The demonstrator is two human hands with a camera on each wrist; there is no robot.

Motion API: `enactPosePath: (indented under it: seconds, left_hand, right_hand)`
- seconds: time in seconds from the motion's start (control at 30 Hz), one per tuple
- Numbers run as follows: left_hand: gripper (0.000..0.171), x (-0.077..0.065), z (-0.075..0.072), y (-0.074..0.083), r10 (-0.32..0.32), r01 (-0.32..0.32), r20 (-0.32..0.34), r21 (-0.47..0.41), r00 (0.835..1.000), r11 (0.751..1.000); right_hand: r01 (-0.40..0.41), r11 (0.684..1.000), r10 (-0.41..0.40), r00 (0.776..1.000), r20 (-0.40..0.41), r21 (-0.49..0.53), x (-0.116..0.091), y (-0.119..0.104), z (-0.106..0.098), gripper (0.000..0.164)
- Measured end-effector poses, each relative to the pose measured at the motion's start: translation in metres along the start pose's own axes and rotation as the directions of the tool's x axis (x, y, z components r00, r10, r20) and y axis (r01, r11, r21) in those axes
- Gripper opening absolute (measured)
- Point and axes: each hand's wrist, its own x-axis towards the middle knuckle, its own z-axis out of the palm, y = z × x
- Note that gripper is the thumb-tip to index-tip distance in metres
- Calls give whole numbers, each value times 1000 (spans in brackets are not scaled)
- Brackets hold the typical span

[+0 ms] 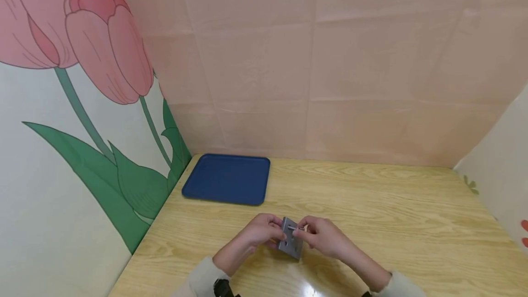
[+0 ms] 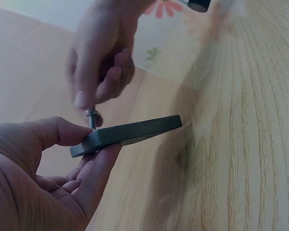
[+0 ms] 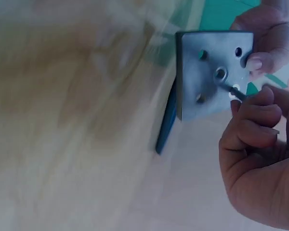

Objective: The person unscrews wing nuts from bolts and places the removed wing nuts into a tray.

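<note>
A grey square metal plate (image 1: pixel 294 245) with several round holes is tilted up above the wooden table, held along one edge by my left hand (image 1: pixel 261 231). The left wrist view shows the thumb on one face of the plate (image 2: pixel 139 129) and fingers under the other. My right hand (image 1: pixel 326 238) pinches a small metal screw (image 2: pixel 91 118) by its head end. Its threaded shank points down at the plate, close to the left thumb. In the right wrist view, the shank overlaps a corner hole of the plate (image 3: pixel 219 48); a raised ring surrounds the centre hole.
A blue tray (image 1: pixel 227 178) lies at the table's back left, beyond the hands. The wooden table (image 1: pixel 383 214) meets a pinkish cloth-like backdrop (image 1: pixel 330 81) behind, and a wall panel with painted tulips (image 1: pixel 111 49) on the left.
</note>
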Motion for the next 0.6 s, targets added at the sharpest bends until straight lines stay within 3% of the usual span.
enactPosePath:
  seconds: [0.07, 0.1, 0.13, 0.23, 0.27, 0.3, 0.33, 0.37, 0.6]
  left_hand:
    - [29, 0, 0, 0, 2, -2, -1, 1, 1000, 1000]
    - [29, 0, 0, 0, 2, -2, -2, 2, 1000, 1000]
    - [29, 0, 0, 0, 1, -1, -3, 3, 1000, 1000]
    - [29, 1, 0, 0, -7, 7, -5, 7, 1000, 1000]
    - [28, 1, 0, 0, -10, 10, -5, 10, 1000, 1000]
    - [28, 2, 0, -1, -11, 11, -5, 12, 1000, 1000]
    - [28, 2, 1, 0, -12, 12, -5, 13, 1000, 1000]
    - [29, 2, 0, 0, -14, 14, -5, 14, 1000, 1000]
    - [29, -1, 1, 3, -25, 25, -6, 12, 1000, 1000]
  right_hand:
    - [136, 971, -146, 989, -38, -196, -1, 1, 1, 24]
    - [208, 929, -233, 971, -46, -304, -2, 1, 2, 23]
    - [272, 865, -319, 947, -44, -421, -2, 2, 3, 23]
    - [388, 609, -544, 839, -9, -692, -4, 4, 5, 27]
    - [400, 538, -592, 806, 5, -742, -4, 5, 5, 29]
    - [407, 490, -621, 783, 19, -771, -5, 5, 5, 30]
    - [410, 461, -636, 771, 29, -787, -5, 6, 5, 31]
    - [414, 455, -641, 767, 32, -789, -6, 6, 4, 32]
    - [423, 481, -646, 763, 15, -768, -5, 8, 4, 34]
